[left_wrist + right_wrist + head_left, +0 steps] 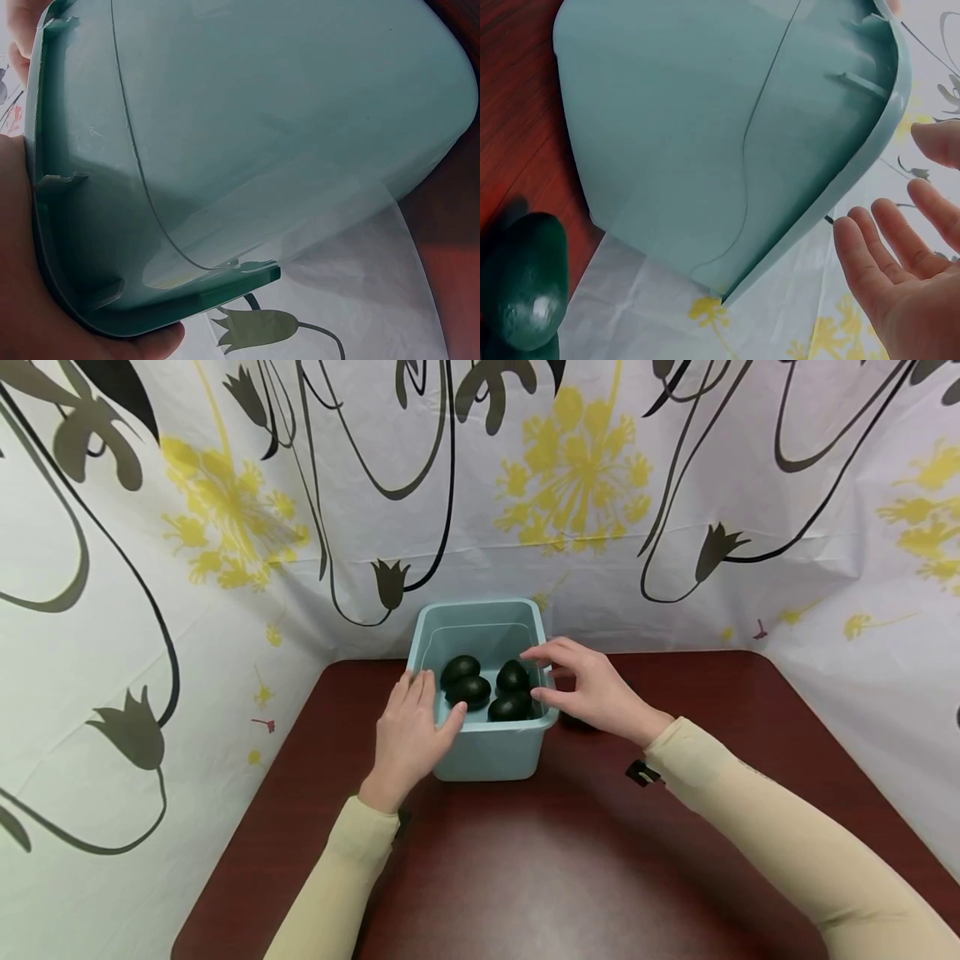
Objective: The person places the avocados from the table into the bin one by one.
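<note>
Here they are, the avocados (468, 692), dark green going on black, smooth, plump and oval, with light glinting off the skin; 4 show clearly inside the pale blue bin (487, 753), 2 bunched to the left and 2 to the right, all low towards the near end; a dark patch tight by the right wall is too small to tell!

Over to the hands now; the left hand (408, 727) rests on the bin's near left corner, fingers straight and laid along the rim, thumb spread over the near edge; the right hand (600, 693) hangs above the right rim, empty, fingers parted and gently bent, thumb apart from them; the avocados in the bin sit between the 2 hands, just beside the right fingertips.

Outside the bin, on its right, a loose avocado (525, 281) lies on the dark red bench (585, 868), with another dark shape half cut off beneath it; from the head view the right hand all but covers that spot; behind, a white cloth (480, 518) with yellow and grey flowers hangs close to the bin; cream sleeves (780, 835) reach in from below!
</note>
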`<state>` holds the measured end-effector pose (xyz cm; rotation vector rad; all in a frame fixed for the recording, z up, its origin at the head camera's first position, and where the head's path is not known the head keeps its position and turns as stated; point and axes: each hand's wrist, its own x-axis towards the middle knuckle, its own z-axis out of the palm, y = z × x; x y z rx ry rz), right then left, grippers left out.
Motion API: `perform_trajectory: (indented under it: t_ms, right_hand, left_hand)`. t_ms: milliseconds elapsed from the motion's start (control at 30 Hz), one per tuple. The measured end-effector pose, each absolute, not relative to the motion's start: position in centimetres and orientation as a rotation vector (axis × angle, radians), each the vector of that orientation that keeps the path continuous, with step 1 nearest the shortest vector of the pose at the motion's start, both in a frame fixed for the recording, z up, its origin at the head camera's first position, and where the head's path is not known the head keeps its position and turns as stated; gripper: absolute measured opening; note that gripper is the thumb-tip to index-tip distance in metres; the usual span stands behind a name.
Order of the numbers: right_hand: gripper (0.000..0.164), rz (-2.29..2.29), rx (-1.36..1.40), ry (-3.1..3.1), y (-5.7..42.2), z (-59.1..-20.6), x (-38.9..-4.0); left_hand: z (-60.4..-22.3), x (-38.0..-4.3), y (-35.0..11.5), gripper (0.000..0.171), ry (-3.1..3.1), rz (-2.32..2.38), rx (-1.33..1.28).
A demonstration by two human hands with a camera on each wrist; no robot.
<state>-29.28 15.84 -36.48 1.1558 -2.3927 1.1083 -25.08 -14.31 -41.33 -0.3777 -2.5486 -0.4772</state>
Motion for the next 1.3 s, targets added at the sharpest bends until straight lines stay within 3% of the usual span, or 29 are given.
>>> perform_trajectory:
  t_ms: [1300]
  right_hand:
    - [0.042,1.044,0.804,-2.662,23.0,-41.1,-31.1]
  left_hand:
    - [-41.4,-25.0,-14.2,0.074,-2.533,-0.462,-0.381]
